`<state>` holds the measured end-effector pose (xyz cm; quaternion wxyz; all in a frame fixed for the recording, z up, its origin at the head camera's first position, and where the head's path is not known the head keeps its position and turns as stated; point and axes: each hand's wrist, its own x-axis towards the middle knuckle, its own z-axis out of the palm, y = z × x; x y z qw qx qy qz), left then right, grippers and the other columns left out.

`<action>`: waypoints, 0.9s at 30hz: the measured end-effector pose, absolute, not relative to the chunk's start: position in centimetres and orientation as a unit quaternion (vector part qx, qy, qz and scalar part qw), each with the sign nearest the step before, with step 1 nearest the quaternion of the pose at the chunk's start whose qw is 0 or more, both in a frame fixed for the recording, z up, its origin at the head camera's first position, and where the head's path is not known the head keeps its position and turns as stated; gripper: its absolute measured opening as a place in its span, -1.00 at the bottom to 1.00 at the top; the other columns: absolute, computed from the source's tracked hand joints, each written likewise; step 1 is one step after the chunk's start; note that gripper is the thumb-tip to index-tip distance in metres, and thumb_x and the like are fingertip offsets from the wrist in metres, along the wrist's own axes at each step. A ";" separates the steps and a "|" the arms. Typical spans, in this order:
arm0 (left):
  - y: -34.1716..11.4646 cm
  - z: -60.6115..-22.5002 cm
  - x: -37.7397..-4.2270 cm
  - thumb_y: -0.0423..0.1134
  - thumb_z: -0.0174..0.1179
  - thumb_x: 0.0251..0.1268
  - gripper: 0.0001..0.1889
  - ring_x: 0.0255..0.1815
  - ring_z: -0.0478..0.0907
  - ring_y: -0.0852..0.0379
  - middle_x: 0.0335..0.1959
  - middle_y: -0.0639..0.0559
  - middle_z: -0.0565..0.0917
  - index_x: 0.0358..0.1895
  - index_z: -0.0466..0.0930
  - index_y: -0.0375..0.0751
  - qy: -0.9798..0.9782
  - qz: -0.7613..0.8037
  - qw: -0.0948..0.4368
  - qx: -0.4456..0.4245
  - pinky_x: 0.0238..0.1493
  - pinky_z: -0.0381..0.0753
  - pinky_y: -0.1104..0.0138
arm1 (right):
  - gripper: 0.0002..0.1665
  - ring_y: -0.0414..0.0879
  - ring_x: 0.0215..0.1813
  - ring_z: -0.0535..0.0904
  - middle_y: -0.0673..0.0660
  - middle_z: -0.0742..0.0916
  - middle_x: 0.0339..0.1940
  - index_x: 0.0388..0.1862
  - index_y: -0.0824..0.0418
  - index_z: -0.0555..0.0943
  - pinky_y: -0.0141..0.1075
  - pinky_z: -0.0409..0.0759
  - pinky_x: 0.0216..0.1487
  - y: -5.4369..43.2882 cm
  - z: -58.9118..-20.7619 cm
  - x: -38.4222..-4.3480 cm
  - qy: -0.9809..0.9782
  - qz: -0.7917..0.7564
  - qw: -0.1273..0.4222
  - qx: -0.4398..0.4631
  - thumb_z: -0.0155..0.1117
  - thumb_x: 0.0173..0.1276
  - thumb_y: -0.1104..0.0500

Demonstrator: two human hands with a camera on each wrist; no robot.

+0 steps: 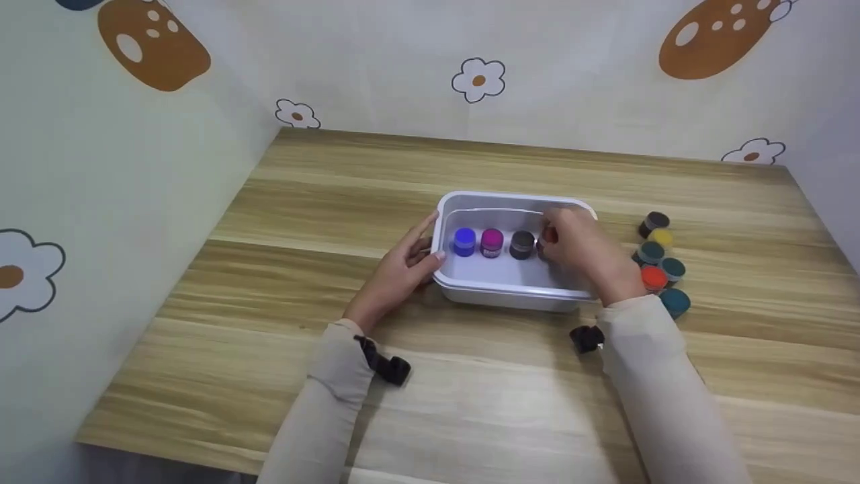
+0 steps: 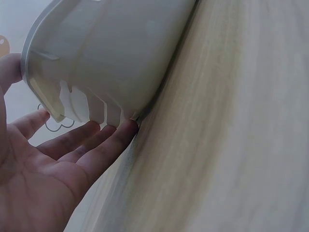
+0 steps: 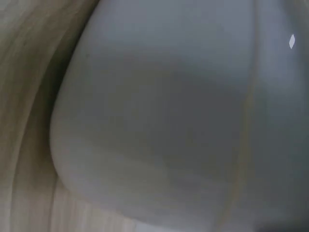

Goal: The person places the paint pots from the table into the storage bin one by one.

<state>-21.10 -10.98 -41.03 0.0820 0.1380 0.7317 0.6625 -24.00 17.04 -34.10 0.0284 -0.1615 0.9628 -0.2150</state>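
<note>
A white plastic tub (image 1: pixel 507 296) stands on the table, with a row of small paint jars inside. From the left are a blue jar (image 1: pixel 464 242), a magenta jar (image 1: pixel 492 243) and a dark jar (image 1: pixel 522 245). My right hand (image 1: pixel 584 245) reaches over the tub's right end, fingertips pinching a paint jar with a reddish lid (image 1: pixel 550 234), mostly hidden by the fingers. At the left end my left hand (image 1: pixel 396 275) holds the tub, thumb on the rim and fingers (image 2: pixel 108 150) against the outer wall. The right wrist view shows only the tub's wall (image 3: pixel 159 130) and wood.
Right of the tub, several more paint jars cluster on the wooden table (image 1: pixel 269 323): a black one (image 1: pixel 654 224), a yellow one (image 1: pixel 662 238), a red one (image 1: pixel 653 277) and dark green ones, including one (image 1: pixel 675 302) near my right sleeve. Patterned walls (image 1: pixel 403 67) border the table.
</note>
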 end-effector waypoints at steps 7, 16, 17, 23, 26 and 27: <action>-10.9 -41.0 -21.2 -0.27 0.15 0.44 -0.29 0.39 0.40 -0.13 0.40 -0.31 0.38 0.58 0.09 0.07 0.739 0.655 0.075 0.139 0.31 0.53 0.17 | -0.92 0.06 -0.41 0.48 0.19 0.59 -0.55 -0.47 0.40 0.60 -0.13 0.46 -0.40 16.6 -35.1 -24.3 0.967 -0.189 0.005 -0.169 0.17 0.15 0.44; -10.9 -40.8 -21.0 -0.19 0.19 0.43 -0.28 0.41 0.39 -0.02 0.45 -0.20 0.36 0.57 0.10 0.16 0.754 0.639 0.069 0.136 0.38 0.44 0.25 | -0.79 0.08 -0.33 0.49 0.25 0.62 -0.40 -0.23 0.40 0.63 -0.08 0.51 -0.33 16.4 -35.9 -24.0 0.967 -0.201 -0.011 -0.159 0.08 0.20 0.44; -10.9 -40.8 -21.0 -0.19 0.19 0.43 -0.28 0.41 0.39 -0.01 0.45 -0.18 0.35 0.57 0.10 0.18 0.755 0.638 0.070 0.135 0.38 0.44 0.26 | -0.74 0.09 -0.28 0.51 0.28 0.63 -0.32 -0.17 0.41 0.63 -0.06 0.54 -0.27 16.3 -35.9 -23.8 0.966 -0.208 -0.012 -0.155 0.07 0.20 0.43; -10.9 -40.9 -21.0 -0.19 0.19 0.43 -0.28 0.42 0.37 -0.01 0.48 -0.16 0.32 0.57 0.10 0.22 0.754 0.639 0.074 0.130 0.38 0.44 0.25 | -0.62 0.21 0.08 0.54 0.37 0.59 0.06 0.07 0.45 0.57 0.08 0.56 0.20 16.4 -35.6 -23.0 0.957 -0.253 -0.016 -0.138 0.15 0.28 0.33; -11.0 -40.9 -21.0 -0.21 0.18 0.44 -0.28 0.42 0.38 -0.03 0.47 -0.19 0.33 0.58 0.09 0.19 0.750 0.644 0.074 0.131 0.37 0.46 0.24 | -0.61 0.23 0.16 0.50 0.37 0.58 0.11 0.11 0.42 0.57 0.11 0.51 0.27 16.8 -35.2 -22.6 0.950 -0.274 -0.031 -0.144 0.17 0.33 0.29; -11.0 -40.9 -21.0 -0.22 0.18 0.44 -0.28 0.41 0.38 -0.05 0.46 -0.21 0.33 0.58 0.09 0.16 0.747 0.647 0.073 0.134 0.36 0.46 0.23 | -0.62 0.23 0.16 0.50 0.37 0.59 0.11 0.10 0.42 0.58 0.11 0.52 0.26 17.0 -35.0 -22.5 0.947 -0.283 -0.040 -0.147 0.17 0.34 0.28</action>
